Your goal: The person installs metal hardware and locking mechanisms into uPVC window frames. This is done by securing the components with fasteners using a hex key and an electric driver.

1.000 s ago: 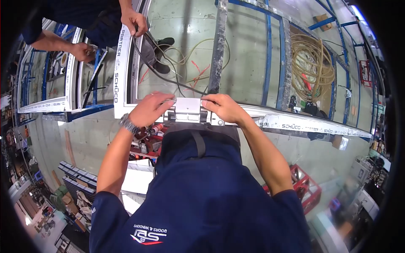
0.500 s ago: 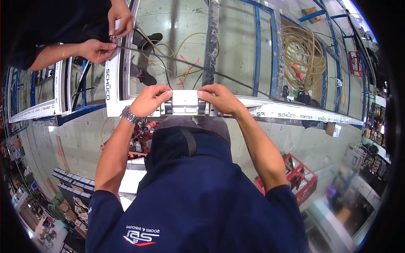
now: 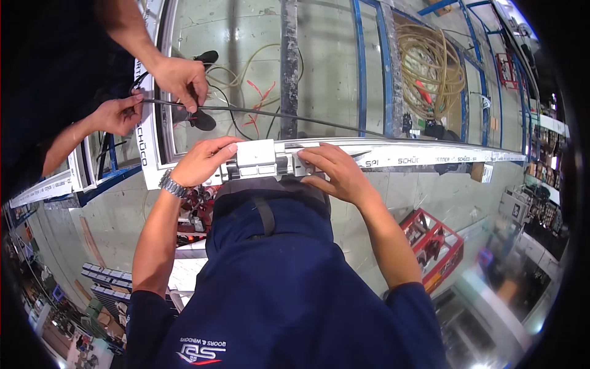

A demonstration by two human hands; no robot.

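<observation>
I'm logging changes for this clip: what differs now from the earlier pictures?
The right hand has let go of the white block and moved rightward. The co-worker's hands now both hold the dark strip, straighter than at first. The left hand stays at the block's left edge.

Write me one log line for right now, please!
left hand: fingertips at white hinge | right hand: on white frame, beside hinge | co-worker's hands: holding black strip

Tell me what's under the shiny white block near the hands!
The white block sits on the white frame, which shows on both sides. The bit beneath the block is covered.
</observation>
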